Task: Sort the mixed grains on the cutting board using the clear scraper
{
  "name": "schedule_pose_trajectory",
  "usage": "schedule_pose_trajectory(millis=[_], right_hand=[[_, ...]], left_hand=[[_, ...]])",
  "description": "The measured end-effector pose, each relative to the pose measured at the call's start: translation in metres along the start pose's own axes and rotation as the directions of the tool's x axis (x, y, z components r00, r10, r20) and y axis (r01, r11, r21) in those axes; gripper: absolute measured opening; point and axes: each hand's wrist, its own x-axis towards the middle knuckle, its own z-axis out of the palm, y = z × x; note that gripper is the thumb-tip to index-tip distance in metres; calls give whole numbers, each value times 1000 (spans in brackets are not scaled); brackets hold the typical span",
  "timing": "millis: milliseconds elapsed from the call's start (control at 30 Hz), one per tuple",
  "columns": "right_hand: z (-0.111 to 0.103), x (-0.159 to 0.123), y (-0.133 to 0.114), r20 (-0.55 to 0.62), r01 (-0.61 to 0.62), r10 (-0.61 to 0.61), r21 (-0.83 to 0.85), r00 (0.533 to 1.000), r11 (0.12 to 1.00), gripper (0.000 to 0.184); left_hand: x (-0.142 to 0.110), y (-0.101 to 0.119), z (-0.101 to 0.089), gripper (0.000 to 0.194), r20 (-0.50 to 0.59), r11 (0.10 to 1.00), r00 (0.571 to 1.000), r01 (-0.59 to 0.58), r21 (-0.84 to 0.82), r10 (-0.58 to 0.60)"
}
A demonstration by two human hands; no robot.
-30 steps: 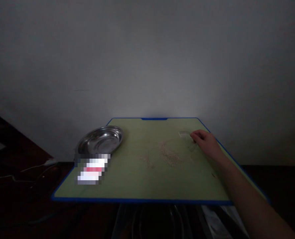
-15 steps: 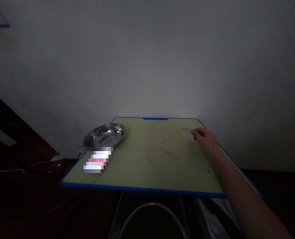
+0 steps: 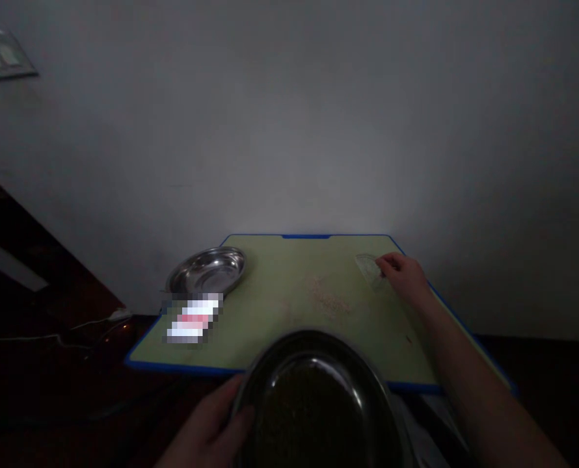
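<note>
Low in front of me, my left hand (image 3: 216,422) grips the left rim of a round metal bowl (image 3: 313,357), its thumb over the edge. The bowl's inside is dark, and I cannot make out what, if anything, lies in it. Over the right side of the green board, my right hand (image 3: 404,276) pinches a clear plastic protractor (image 3: 367,268) with markings along its curve. A loose patch of pale grains or crumbs (image 3: 329,299) is spread on the board between the protractor and the bowl.
The green board (image 3: 270,260) has a blue edge and stands against a grey wall (image 3: 289,130). A second shiny metal basin (image 3: 214,270) sits at its left, behind a pixelated bright phone-like thing (image 3: 194,318). White cables (image 3: 84,325) run at far left.
My left hand has come into view, raising the metal bowl from below to the board's front edge. My right hand keeps the protractor in nearly the same place. The view has shifted slightly.
</note>
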Motion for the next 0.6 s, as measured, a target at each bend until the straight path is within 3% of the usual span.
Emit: schedule_pose_trajectory(millis=[133,233,433,600], right_hand=[[0,-2,-6,-19,-5,5,7,1000,1000,20],[-2,-4,-13,-48,9,-8,22,999,1000,25],[-7,-9,-27,-74,20,-15,60,997,998,30],[-9,-12,-33,-60,-3,7,74,998,997,31]], left_hand=[[51,62,-10,41,7,998,998,-59,-23,59],[100,90,-25,33,-33,999,998,-53,2,53],[205,119,-51,31,-73,991,996,52,124,-43],[264,128,-68,33,-3,950,990,135,282,-140]])
